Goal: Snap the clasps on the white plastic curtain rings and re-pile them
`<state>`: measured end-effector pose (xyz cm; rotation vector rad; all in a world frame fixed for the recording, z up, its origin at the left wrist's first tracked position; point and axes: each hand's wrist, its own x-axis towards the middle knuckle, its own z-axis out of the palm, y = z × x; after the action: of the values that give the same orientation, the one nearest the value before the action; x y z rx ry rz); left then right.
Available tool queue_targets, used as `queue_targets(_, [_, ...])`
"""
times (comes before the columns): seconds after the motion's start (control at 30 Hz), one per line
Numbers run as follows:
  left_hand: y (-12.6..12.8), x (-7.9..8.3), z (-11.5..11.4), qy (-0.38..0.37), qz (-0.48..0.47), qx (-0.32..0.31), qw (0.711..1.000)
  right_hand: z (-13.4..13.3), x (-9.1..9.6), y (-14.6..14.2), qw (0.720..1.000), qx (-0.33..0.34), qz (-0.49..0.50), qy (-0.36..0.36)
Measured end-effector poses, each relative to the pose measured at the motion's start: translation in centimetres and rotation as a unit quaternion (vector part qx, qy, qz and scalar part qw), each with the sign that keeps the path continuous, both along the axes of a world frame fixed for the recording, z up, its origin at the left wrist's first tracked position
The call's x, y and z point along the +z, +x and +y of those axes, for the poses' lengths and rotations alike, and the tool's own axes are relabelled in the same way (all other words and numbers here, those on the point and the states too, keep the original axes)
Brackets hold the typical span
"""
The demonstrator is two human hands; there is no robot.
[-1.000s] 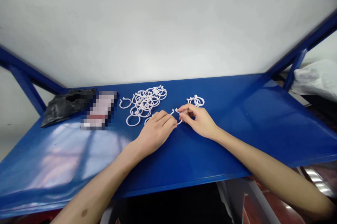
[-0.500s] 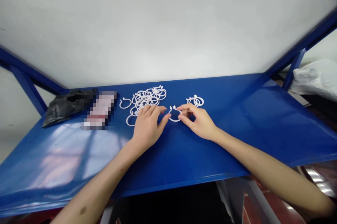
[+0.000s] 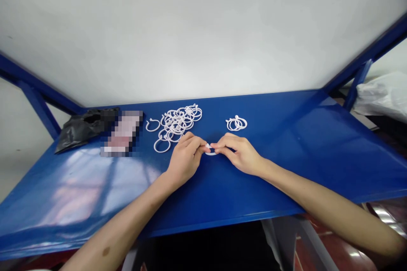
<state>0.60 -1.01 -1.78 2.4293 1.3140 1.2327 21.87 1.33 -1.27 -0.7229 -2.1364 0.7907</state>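
Note:
Both hands pinch a white plastic snap ring [image 3: 211, 153], which looks like a shower curtain ring, above the blue table. My left hand [image 3: 187, 154] is closed on its left side, near the knobbed ends. From the right, my right hand [image 3: 240, 152] grips the same ring between thumb and fingers. The fingertips hide much of the ring, so I cannot tell if its ends are joined. Beyond my left hand lies a loose pile of similar white rings [image 3: 176, 120]. A small group of rings [image 3: 236, 123] rests beyond my right hand.
On the left of the blue table [image 3: 286, 143] are a black plastic bag [image 3: 76, 131] and a blurred-out flat item [image 3: 124, 133]. A pale wall rises behind, and blue frame bars flank both sides. At far right is a whitish plastic bag [image 3: 384, 95].
My left hand has moved right and now grips the ring as well. The ring has come nearer to me and is tilted flatter, with both hands' fingertips closer together at its ends.

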Motion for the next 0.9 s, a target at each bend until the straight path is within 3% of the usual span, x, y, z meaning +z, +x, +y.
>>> queue_targets(0.3, [0.2, 0.3, 0.0, 0.07, 0.013, -0.019, 0.997, -0.1, -0.1, -0.3, 0.997, 0.011, -0.006, 0.08])
queue_targets(0.43, [-1.1, 1.1, 1.0, 0.081, 0.134, -0.005, 0.988, 0.8, 0.3, -0.3, 0.99, -0.061, -0.039, 0.124])
queue_targets(0.53, [-3.1, 2.2, 1.7, 0.087, 0.203, 0.061, 0.973, 2.0, 0.5, 0.5, 0.977, -0.148, -0.059, 0.142])
queue_targets(0.57, [-3.8, 2.6, 1.8, 0.073, 0.213, 0.082, 0.971, 2.5, 0.5, 1.0, 0.971, -0.178, -0.065, 0.147])
queue_targets(0.67, [-5.6, 3.2, 2.2, 0.018, 0.242, 0.066, 0.968, 4.2, 0.2, 2.5, 0.949, -0.249, -0.098, 0.165])
queue_targets(0.8, [-6.4, 2.5, 2.5, -0.015, 0.263, 0.039, 0.964, 5.5, -0.3, 3.6, 0.928, -0.303, -0.136, 0.166])
queue_targets(0.9, [-6.0, 1.6, 2.6, -0.016, 0.266, 0.031, 0.963, 5.1, -0.2, 3.2, 0.926, -0.302, -0.134, 0.182])
